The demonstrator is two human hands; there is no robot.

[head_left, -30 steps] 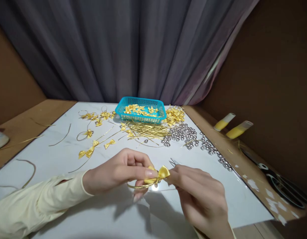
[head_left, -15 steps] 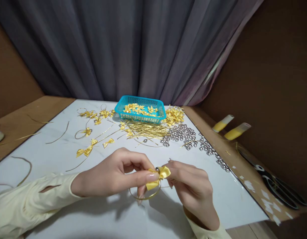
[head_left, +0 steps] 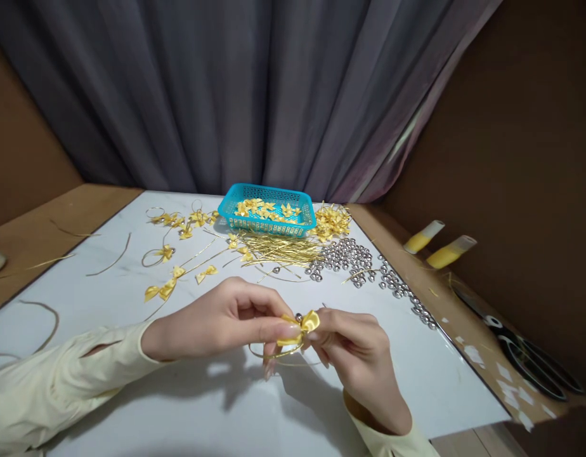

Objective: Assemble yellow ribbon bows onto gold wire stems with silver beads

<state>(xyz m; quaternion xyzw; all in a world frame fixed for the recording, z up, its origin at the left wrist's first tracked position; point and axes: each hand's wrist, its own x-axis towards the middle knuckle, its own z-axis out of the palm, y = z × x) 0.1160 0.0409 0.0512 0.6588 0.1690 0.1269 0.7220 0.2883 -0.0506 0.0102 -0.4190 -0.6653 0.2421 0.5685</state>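
Observation:
A yellow satin bow (head_left: 310, 321) is pinched between the thumb and fingers of my left hand (head_left: 226, 320). Beside its knot sits a small silver bead (head_left: 299, 317). A loop of gold cord (head_left: 278, 355) hangs below the bow, partly behind my left fingers. My right hand (head_left: 357, 349) is closed at the bow's right side, thumb and forefinger pressed together against it. A thin cord end pokes up near the right forefinger; how the fingers grip it is partly hidden.
A blue plastic basket (head_left: 267, 212) of yellow bows stands at the back. Before it lie gold cords (head_left: 283, 249) and silver beads (head_left: 347, 255). Finished-looking looped bows (head_left: 165, 254) lie left. Scissors (head_left: 516, 346), paper scraps (head_left: 505, 374) and two glue tubes (head_left: 452, 252) are right.
My right hand has moved slightly left, its fingertips now against the bow. The bow has turned a little and the cord loop looks flatter.

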